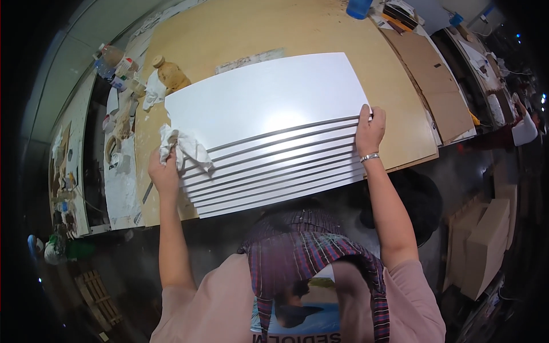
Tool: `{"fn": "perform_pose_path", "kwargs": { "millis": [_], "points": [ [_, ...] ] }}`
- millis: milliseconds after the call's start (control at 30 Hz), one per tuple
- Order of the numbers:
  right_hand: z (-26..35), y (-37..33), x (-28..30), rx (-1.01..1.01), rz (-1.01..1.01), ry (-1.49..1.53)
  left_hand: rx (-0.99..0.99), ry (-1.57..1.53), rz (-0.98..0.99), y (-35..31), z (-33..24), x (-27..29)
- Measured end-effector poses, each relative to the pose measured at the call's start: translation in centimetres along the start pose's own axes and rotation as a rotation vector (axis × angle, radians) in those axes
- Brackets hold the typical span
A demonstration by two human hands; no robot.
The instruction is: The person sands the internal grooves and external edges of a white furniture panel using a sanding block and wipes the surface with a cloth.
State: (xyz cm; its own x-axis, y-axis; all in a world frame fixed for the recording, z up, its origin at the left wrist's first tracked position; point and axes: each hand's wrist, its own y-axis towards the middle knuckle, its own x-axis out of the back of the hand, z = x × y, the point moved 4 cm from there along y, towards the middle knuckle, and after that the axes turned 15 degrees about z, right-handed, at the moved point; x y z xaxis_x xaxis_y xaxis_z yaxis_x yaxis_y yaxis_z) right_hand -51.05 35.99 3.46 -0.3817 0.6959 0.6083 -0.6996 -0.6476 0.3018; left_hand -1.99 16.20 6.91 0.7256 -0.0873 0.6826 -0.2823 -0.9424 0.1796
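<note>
A white cloth [195, 152] is clasped in the left grip [164, 171]; on the worktop [229, 28], the top white panel [269, 94] is grasped at its right edge by the right grip [370, 130].

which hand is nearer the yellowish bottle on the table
Left. The left hand, holding a white cloth, is on the bottle's near side; the right hand is across the white panels, at their right edge.

White on the panels [274, 97], lined dark grey; white on the cloth [193, 151]. Pale tan across the worktop [229, 28], brown on the cardboard [443, 97], amber in the bottle [171, 75]. Pink on the shirt [420, 297]; purple check with red and blue lines on the apron [309, 248].
</note>
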Motion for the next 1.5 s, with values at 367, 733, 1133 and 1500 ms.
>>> {"fn": "perform_pose_path", "kwargs": {
  "millis": [367,733,1133,1500],
  "points": [
    [0.7,0.2,-2.1,-0.134,0.073,-0.084,-1.028,0.5,0.257,-5.4,-20.7,-20.0],
    [1.1,0.3,-1.8,-0.148,0.054,-0.099,-0.89,0.619,0.406,-6.7,-20.5,-19.3],
    [0.8,-0.3,-2.5,-0.312,0.179,0.011,-0.891,0.617,0.492,-6.2,-21.6,-20.7],
    [1.6,0.0,-1.6,-0.23,0.143,0.027,-0.955,0.538,0.463,-6.3,-23.7,-20.8]
  ]
}}
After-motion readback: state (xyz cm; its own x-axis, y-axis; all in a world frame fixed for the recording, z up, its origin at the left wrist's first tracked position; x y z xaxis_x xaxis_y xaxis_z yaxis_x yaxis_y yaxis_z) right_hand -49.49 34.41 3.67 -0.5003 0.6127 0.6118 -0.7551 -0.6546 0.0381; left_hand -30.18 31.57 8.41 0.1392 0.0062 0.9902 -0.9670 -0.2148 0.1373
